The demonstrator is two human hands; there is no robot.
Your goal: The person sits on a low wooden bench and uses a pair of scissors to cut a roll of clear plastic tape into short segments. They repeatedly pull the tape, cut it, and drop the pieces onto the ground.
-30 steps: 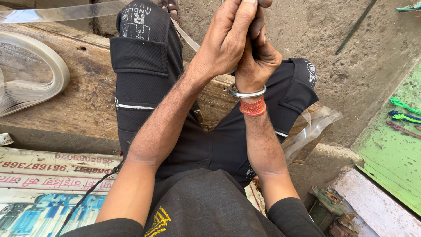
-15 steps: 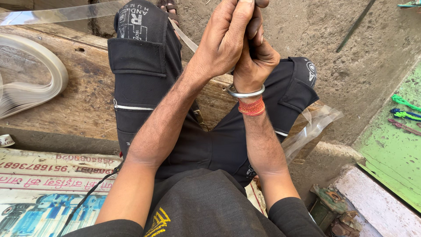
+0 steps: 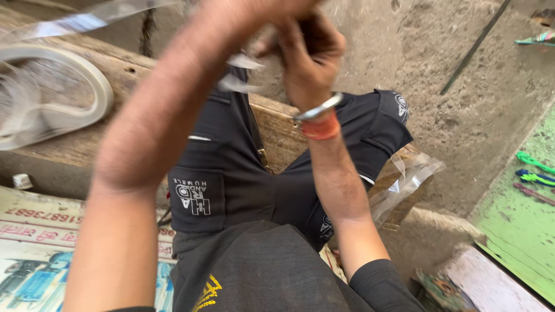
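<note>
Hands meet high above our lap: our right hand [image 3: 309, 60] pinches a clear plastic strip [image 3: 240, 72], fingers curled; our left hand [image 3: 254, 11] is blurred, so we cannot tell its grip.

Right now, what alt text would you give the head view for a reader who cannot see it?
Both hands are raised together, the right hand and the blurred left hand pinching a thin clear plastic strip above the person's black trousers. The right wrist wears a metal bangle and an orange thread. A white coil lies on a wooden plank to the left.
</note>
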